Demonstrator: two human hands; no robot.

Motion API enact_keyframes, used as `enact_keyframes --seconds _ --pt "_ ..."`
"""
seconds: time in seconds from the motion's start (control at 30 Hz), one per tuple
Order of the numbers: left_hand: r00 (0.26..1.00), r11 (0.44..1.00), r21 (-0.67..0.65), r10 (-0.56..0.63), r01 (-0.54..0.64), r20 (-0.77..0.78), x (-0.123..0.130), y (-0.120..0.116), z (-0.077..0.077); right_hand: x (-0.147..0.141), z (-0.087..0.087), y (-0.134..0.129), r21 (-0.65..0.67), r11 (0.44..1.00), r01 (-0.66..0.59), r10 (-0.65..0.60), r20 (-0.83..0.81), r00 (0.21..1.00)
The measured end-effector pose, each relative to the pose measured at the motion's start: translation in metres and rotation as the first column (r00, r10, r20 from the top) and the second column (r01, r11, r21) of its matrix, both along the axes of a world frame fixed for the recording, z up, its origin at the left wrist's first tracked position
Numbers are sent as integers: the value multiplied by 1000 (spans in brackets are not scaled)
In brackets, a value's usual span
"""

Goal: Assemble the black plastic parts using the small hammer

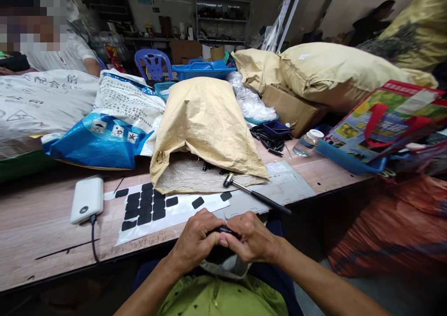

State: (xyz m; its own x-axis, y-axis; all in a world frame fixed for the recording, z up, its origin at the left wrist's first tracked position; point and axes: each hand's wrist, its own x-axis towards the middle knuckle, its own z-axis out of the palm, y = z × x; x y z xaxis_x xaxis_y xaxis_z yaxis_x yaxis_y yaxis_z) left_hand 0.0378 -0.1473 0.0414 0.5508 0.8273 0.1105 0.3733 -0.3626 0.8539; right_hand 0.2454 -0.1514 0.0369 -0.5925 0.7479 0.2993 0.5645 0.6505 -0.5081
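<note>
Both of my hands meet over my lap, just off the table's front edge. My left hand and my right hand are closed around a small dark rod-like piece, with the thumbs touching. Just beyond them on the table lies a hammer with a black handle. A white sheet carries several black rounded patches. The open mouth of a yellow woven sack faces me, with a few black pieces inside.
A white power bank with a cable lies left. Blue-white sack, jar, black parts, carton and colourful bag surround the work area. A person in white is at the back left.
</note>
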Motion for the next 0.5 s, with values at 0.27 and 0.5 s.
enact_keyframes --seconds 0.27,0.5 --pt "992 996 -55 -76 70 -104 -12 9 -8 10 -2 6 -75 997 3 11 189 982" --pt "991 996 64 -55 63 -121 -12 3 -23 5 -8 2 -58 998 3 2 78 997"
